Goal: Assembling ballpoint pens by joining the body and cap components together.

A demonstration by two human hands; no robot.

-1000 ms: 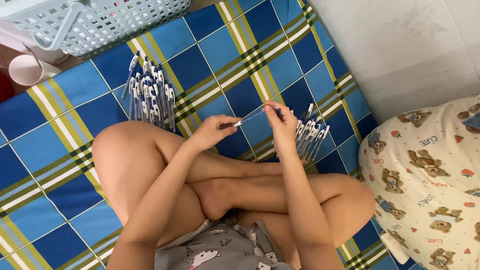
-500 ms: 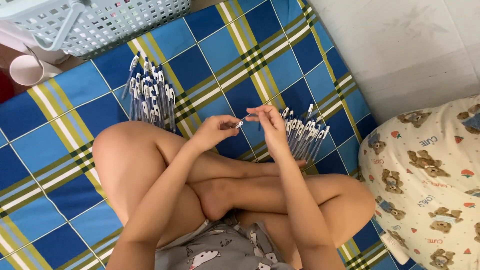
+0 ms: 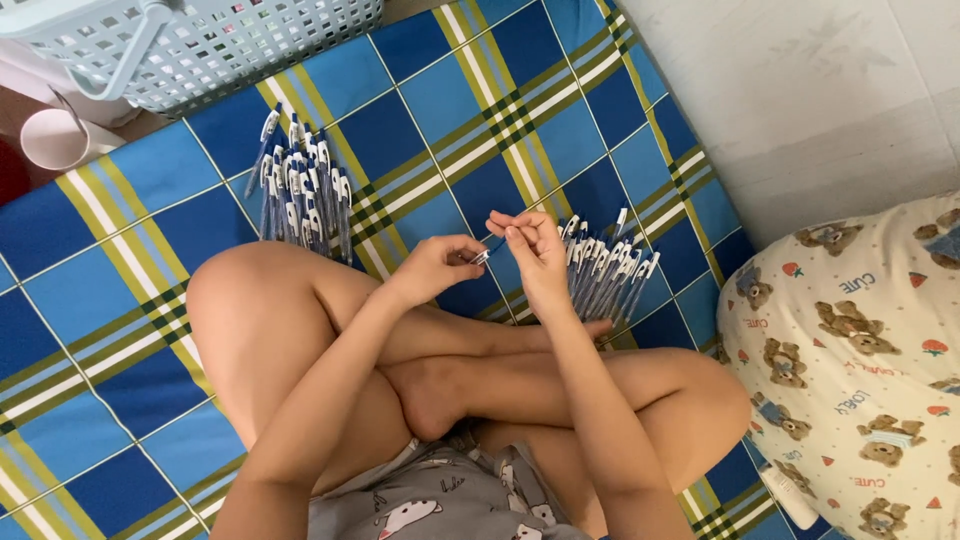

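Pen part, thin, clear with silvery tip [image 3: 483,253], mid-frame | left hand [image 3: 440,266] pinches tip end | right hand [image 3: 533,245] fingers pinch other end

A thin little pen part [image 3: 484,252] with a shiny metal tip is being pinched between the two hands, just above the crossed legs. It is lying almost flat, with its tip pointing to the left hand [image 3: 437,268]. The right hand [image 3: 535,255] is gripping its other end with the fingertips. A bunch of blue and white pens [image 3: 605,275] is lying on the checked mat just beside the right hand, all pointing up and a little to the right.
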